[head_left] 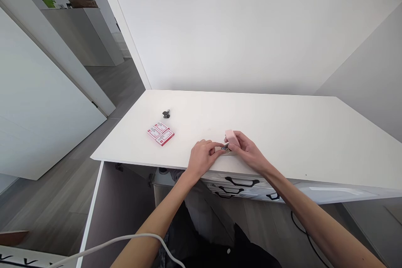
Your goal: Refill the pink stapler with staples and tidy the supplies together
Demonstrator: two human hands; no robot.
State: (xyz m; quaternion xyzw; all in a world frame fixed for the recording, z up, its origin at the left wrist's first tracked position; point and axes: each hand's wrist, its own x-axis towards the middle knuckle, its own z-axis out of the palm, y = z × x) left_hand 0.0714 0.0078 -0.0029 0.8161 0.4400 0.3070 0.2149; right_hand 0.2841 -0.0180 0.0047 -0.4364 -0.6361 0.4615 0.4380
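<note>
My right hand (pixel 251 155) is closed around a pale pink object (pixel 231 137) with a smooth, curved top; its exact kind is not clear. A small shiny metal part (pixel 225 147) shows just below the pink piece, between my two hands. My left hand (pixel 202 158) has its thumb and index finger pinched at that metal part from the left. Both hands are low over the front edge of the white cabinet top (pixel 282 134). Fingers partly hide the pink object and the metal part.
Small red-and-white boxes (pixel 161 133) lie grouped on the left of the top, with a small black and metal item (pixel 166 114) behind them. Below the edge are drawers with black handles (pixel 241 182) and an open cabinet door (pixel 119 213). A white cable (pixel 138 236) crosses my left forearm.
</note>
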